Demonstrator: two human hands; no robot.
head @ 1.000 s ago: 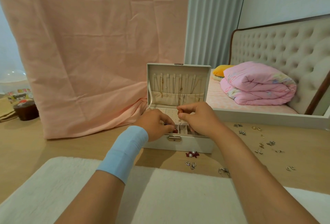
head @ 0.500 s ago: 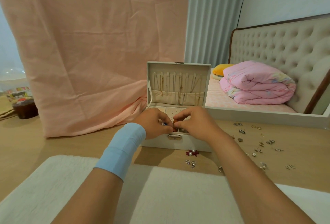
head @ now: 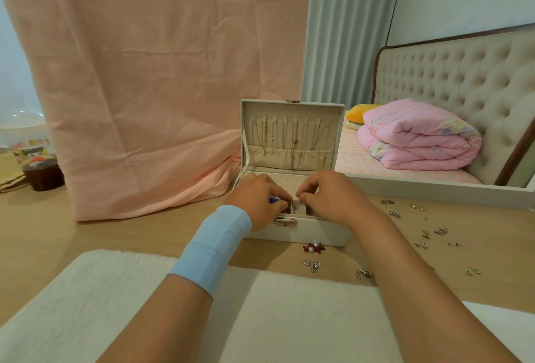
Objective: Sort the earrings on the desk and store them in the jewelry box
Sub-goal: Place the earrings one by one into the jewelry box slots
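Both hands work over the front compartments of the open jewelry box [head: 301,231]. Left hand [head: 259,202] curled, pinching a small blue piece [head: 274,199]. Right hand [head: 333,197] fingertips bunched at a divider; whether it holds anything, cannot tell. Probably the seating step. Loose earrings [head: 424,236] lie on the table [head: 115,235] right of the box; the next one calls for a fine pinch.

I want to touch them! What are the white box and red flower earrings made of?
The white hinged jewelry box looks like smooth matte faux leather, judging by its even, soft sheen; the clasp is shiny metal. The small red flower earrings look like dull fabric or resin petals with glossy pearl-like beads.
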